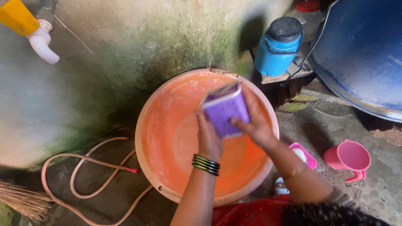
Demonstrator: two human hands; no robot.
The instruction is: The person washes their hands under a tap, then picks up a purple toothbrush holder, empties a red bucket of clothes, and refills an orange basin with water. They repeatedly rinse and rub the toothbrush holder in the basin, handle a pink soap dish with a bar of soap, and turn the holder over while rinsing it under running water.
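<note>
A small purple rectangular packet with a white edge (225,109) is held up over a wide, round orange plastic basin (167,138), near the basin's far side. The packet's long axis runs from lower right to upper left and tilts away from the person; its open, torn-looking top end points toward the wall, and its broad purple face is turned up at the camera.

The left hand (209,140), with a stack of dark and green bangles (205,164) at the wrist, has its grip closed on the packet's lower left corner, thumb and fingers pinching the edge. The right hand (256,121) wraps the packet's right side, its grip closed too, fingers lying along the far edge and thumb on the near face.

The basin sits on a rough, damp concrete floor (377,188) against a stained wall with green growth (176,46). A pale pink hose (90,167) loops on the floor left of the basin, and a straw broom (23,201) lies at the lower left corner. A white tap spout under a yellow fitting (42,42) sticks out at upper left. To the right of the basin stand a blue canister with a black lid (278,46), a large blue drum (364,54), a pink plastic mug (349,158) and a pink soap dish holding a white bar (302,155). Red patterned cloth (251,213) covers the person's lap at the bottom edge.
</note>
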